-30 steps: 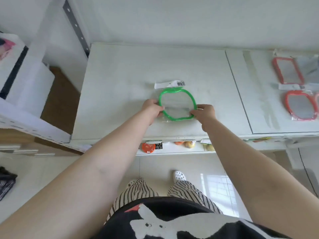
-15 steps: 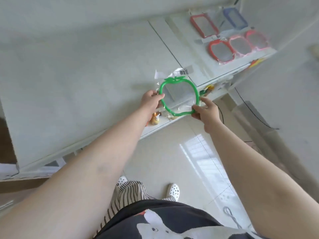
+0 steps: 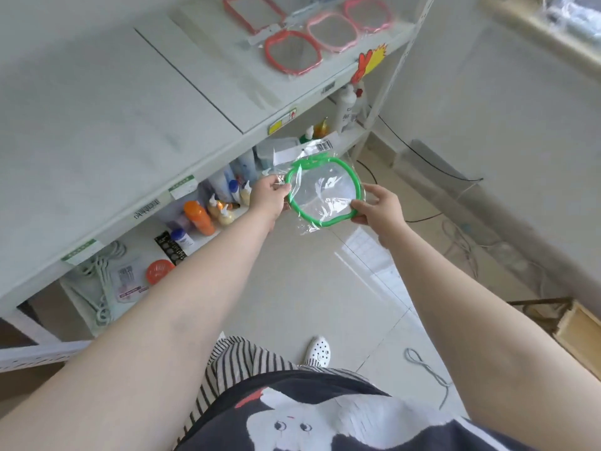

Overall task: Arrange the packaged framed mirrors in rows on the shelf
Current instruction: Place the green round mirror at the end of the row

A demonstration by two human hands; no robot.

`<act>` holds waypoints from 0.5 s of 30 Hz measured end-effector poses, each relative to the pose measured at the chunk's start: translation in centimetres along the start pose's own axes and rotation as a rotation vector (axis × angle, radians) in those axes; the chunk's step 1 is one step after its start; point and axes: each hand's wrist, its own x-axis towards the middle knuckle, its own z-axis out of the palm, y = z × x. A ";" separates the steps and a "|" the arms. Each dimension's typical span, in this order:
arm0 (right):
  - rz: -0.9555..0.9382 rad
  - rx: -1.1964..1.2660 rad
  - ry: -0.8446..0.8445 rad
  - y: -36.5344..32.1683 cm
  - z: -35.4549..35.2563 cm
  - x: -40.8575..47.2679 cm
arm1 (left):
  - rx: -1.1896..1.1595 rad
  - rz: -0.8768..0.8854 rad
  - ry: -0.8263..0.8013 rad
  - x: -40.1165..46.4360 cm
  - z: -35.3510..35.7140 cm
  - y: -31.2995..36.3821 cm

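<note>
Head view, and I'm looking down past both forearms at a green apple-shaped mirror (image 3: 320,193) in its clear plastic wrap, held up in the air at the centre of the frame, out in front of the shelf edge and above the pale tiled floor (image 3: 325,288). My left hand (image 3: 269,196) grips its left rim, fingers curled round the frame and the crinkled wrap. My right hand (image 3: 379,203) holds the lower right rim, thumb on top and fingers tucked behind, so both hands hold the same mirror. A white barcode tag (image 3: 320,146) sticks up from the top of the pack.

Upper part of the frame: the white top shelf (image 3: 113,109) runs diagonally, mostly bare on the left. At its far right end I see a red-framed mirror (image 3: 292,52) lying flat, with two pink-framed mirrors (image 3: 333,30) (image 3: 367,13) just beside it in a row, and a red rectangular one (image 3: 252,9) behind them at the top edge.

Lower shelf (image 3: 81,297), left of centre: an orange bottle (image 3: 198,218), small squeeze bottles (image 3: 221,211) near it, a round orange lid (image 3: 160,271) and white hangers (image 3: 100,288). A tall white bottle (image 3: 344,109) stands further right.

Bottom of frame: striped trousers, a white shoe (image 3: 319,349), a grey cord (image 3: 426,369) on the floor.
</note>
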 end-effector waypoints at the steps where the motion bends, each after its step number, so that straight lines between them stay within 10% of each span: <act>1: -0.003 0.003 -0.001 0.0 -0.9 0.4 | 0.013 0.006 0.013 -0.2 1.0 0.6; 15: -0.029 0.064 -0.022 -4.9 -2.6 10.6 | -0.006 -0.054 0.139 7.2 4.8 7.3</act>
